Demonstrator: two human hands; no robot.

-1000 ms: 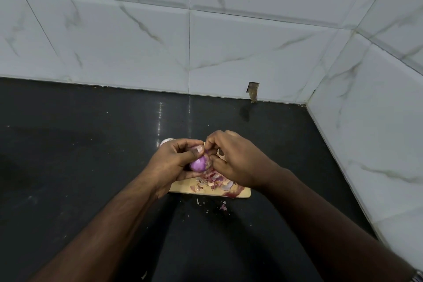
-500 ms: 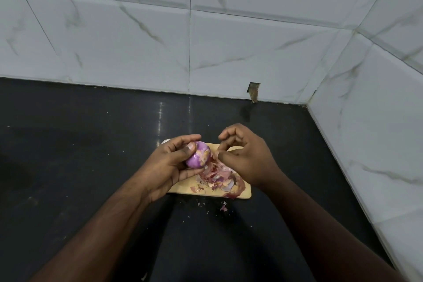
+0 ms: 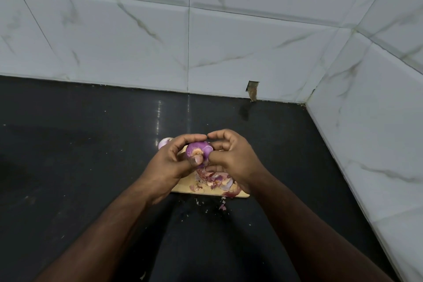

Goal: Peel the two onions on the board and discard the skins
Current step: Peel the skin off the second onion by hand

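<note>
Onion [image 3: 198, 150], mostly bare and purple, was held above the cutting board [image 3: 183, 188], gripped by the left hand [image 3: 170, 162] while the right hand [image 3: 231, 158] pinched its side; a second onion [image 3: 164, 142] looked peeled behind, with skins [image 3: 214, 179] undiscarded.

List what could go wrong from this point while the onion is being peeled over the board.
1. Skins are heaped near the front edge of the board, and flakes already lie on the counter; more may spill.
2. The onion is held above the board in the left hand while the right hand picks at it; a slipped grip could drop it.
3. The second onion sits at the board's far corner and might roll off.
</note>
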